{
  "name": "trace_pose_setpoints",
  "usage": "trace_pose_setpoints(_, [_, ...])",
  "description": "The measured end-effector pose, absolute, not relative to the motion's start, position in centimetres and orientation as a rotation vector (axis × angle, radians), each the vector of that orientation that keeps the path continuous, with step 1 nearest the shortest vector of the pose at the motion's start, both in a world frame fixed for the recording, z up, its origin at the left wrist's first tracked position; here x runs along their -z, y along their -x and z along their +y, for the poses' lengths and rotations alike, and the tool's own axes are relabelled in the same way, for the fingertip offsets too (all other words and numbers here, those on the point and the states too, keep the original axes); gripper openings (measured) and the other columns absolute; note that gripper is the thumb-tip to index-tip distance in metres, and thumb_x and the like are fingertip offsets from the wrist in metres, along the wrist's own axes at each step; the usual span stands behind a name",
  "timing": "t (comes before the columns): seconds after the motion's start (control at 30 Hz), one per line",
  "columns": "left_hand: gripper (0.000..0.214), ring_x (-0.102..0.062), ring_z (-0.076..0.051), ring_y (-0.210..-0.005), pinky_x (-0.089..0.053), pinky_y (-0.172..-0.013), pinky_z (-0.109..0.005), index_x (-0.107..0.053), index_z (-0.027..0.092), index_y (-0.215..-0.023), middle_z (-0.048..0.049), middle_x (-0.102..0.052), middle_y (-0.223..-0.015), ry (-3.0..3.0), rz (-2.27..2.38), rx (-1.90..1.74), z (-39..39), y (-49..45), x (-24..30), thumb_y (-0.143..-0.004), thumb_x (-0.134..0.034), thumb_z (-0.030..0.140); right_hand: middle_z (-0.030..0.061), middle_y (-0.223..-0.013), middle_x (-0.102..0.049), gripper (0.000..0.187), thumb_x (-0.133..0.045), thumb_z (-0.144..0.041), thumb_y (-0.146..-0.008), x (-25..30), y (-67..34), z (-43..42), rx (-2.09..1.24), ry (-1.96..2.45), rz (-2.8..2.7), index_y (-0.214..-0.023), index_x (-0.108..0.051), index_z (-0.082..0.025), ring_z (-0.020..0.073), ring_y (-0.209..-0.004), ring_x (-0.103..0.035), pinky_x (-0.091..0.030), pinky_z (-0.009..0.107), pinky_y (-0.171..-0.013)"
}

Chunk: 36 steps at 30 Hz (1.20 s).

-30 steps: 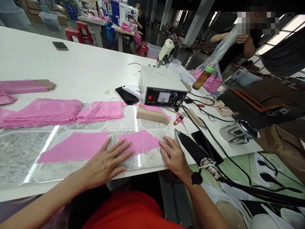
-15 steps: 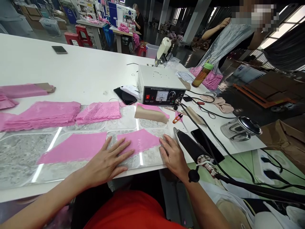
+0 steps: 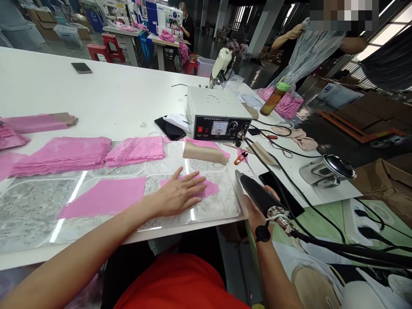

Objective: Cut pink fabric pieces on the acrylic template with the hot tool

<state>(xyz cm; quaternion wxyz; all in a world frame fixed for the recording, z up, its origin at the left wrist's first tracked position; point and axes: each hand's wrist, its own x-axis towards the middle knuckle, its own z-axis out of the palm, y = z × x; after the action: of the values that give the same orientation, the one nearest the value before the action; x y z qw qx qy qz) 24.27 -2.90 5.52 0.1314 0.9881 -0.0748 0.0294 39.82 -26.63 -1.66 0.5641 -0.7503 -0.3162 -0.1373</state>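
Note:
My left hand [image 3: 180, 195] lies flat, fingers spread, across a small pink fabric piece [image 3: 210, 189] with a scalloped lower edge, covering much of it. Beside it on the left is a larger pink panel [image 3: 106, 195], flat on the clear marbled mat [image 3: 35, 206]. At the right, my right hand [image 3: 254, 210] is around a black pen-shaped ultrasonic handpiece [image 3: 257, 193] from underneath; fingertips show on its far side, and the rest of the fingers are hidden. The handpiece's metal tip points up and left, towards the mat's right edge.
Pink fabric stacks [image 3: 64, 154] lie behind the panels. A white control box [image 3: 222, 122] stands at the back, cabled to the handpiece. Thread snips [image 3: 240, 158], a phone [image 3: 283, 199], a glass jug [image 3: 325, 171] and a bottle [image 3: 275, 98] are rightward. A person holds a plastic bag [image 3: 309, 51].
My left hand has slid right onto the small pink piece. My right hand has left that piece's right end and moved right, under and around the handpiece.

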Motion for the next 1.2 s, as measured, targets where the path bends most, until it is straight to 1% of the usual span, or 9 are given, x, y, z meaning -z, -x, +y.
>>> trace_pose_setpoints(0.1, [0.047, -0.025, -0.027, -0.147, -0.002, -0.120, -0.056, -0.044, 0.022, -0.144, -0.0068, -0.037, -0.154, -2.870, -0.192, -0.067, -2.8, -24.5, -5.7, -0.105, -0.028, 0.042, 0.0124, -0.136, -0.050, 0.068, -0.073, -0.036, -0.077, 0.5, -39.9, -25.3, 0.395, 1.687, -0.555, -0.136, -0.039, -0.029, 0.0246, -0.119, -0.059, -0.056, 0.048, -0.095])
trace_pose_setpoints(0.23, [0.046, -0.024, -0.028, -0.147, -0.003, -0.119, -0.058, -0.044, 0.022, -0.144, -0.0073, -0.037, -0.154, -2.887, -0.142, -0.048, -2.5, -24.4, -5.7, -0.104, -0.029, 0.038, 0.0121, -0.133, -0.052, 0.060, -0.067, -0.036, -0.081, -0.3, -39.7, -23.8, 0.333, 1.510, -0.549, -0.133, -0.039, -0.027, 0.0257, -0.122, -0.058, -0.049, 0.054, -0.103])
trace_pose_setpoints(0.33, [0.046, -0.023, -0.028, -0.147, -0.004, -0.119, -0.059, -0.043, 0.021, -0.144, -0.0080, -0.036, -0.154, -2.888, -0.115, -0.034, -2.4, -24.3, -5.6, -0.104, -0.031, 0.038, 0.0097, -0.124, -0.056, 0.050, -0.059, -0.038, -0.086, -0.3, -41.4, -23.3, 0.425, 1.368, -0.414, -0.131, -0.040, -0.025, 0.0231, -0.112, -0.063, -0.048, 0.053, -0.104])
trace_pose_setpoints(0.4, [0.047, -0.022, -0.029, -0.147, -0.004, -0.118, -0.059, -0.043, 0.020, -0.145, -0.0082, -0.035, -0.155, -2.876, -0.113, -0.024, -2.7, -24.3, -5.6, -0.104, -0.031, 0.040, 0.0076, -0.115, -0.057, 0.042, -0.051, -0.042, -0.089, -0.7, -43.3, -23.0, 0.506, 1.304, -0.332, -0.126, -0.042, -0.023, 0.0204, -0.099, -0.066, -0.053, 0.047, -0.095])
trace_pose_setpoints(0.47, [0.048, -0.023, -0.029, -0.147, -0.003, -0.118, -0.059, -0.043, 0.021, -0.145, -0.0084, -0.035, -0.154, -2.864, -0.132, -0.045, -3.0, -24.5, -5.5, -0.103, -0.033, 0.043, 0.0050, -0.105, -0.055, 0.034, -0.043, -0.047, -0.091, -1.7, -45.2, -22.7, 0.572, 1.228, -0.324, -0.115, -0.046, -0.024, 0.0167, -0.082, -0.064, -0.057, 0.039, -0.079])
trace_pose_setpoints(0.57, [0.050, -0.026, -0.029, -0.146, -0.001, -0.119, -0.057, -0.045, 0.022, -0.144, -0.0083, -0.038, -0.153, -2.856, -0.163, -0.101, -3.4, -24.7, -5.0, -0.102, -0.034, 0.048, 0.0010, -0.090, -0.051, 0.028, -0.040, -0.050, -0.089, -3.8, -46.1, -22.4, 0.499, 1.072, -0.326, -0.094, -0.050, -0.024, 0.0110, -0.059, -0.054, -0.052, 0.030, -0.056])
trace_pose_setpoints(0.63, [0.051, -0.026, -0.029, -0.146, 0.000, -0.119, -0.057, -0.046, 0.022, -0.143, -0.0083, -0.039, -0.153, -2.853, -0.171, -0.121, -3.5, -24.7, -4.6, -0.102, -0.033, 0.050, -0.0006, -0.083, -0.050, 0.025, -0.043, -0.046, -0.085, -5.1, -45.2, -22.1, 0.376, 0.999, -0.322, -0.085, -0.050, -0.023, 0.0081, -0.051, -0.048, -0.046, 0.027, -0.048])
trace_pose_setpoints(0.87, [0.049, -0.027, -0.029, -0.146, 0.003, -0.119, -0.057, -0.051, 0.027, -0.139, -0.0069, -0.041, -0.152, -2.840, -0.147, -0.211, -3.2, -24.4, -3.5, -0.101, -0.034, 0.053, -0.0045, -0.067, -0.045, 0.021, -0.048, -0.042, -0.076, -6.6, -41.5, -21.0, 0.148, 1.036, -0.451, -0.074, -0.047, -0.022, 0.0078, -0.044, -0.048, -0.041, 0.025, -0.043])
trace_pose_setpoints(1.2, [0.047, -0.024, -0.031, -0.147, 0.004, -0.117, -0.061, -0.055, 0.027, -0.136, -0.0068, -0.040, -0.152, -2.797, -0.184, -0.199, -3.6, -24.5, -4.0, -0.101, -0.037, 0.053, -0.0040, -0.066, -0.047, 0.018, -0.049, -0.038, -0.073, -6.8, -41.0, -21.0, 0.094, 1.064, -0.478, -0.072, -0.049, -0.021, 0.0083, -0.044, -0.049, -0.041, 0.026, -0.044])
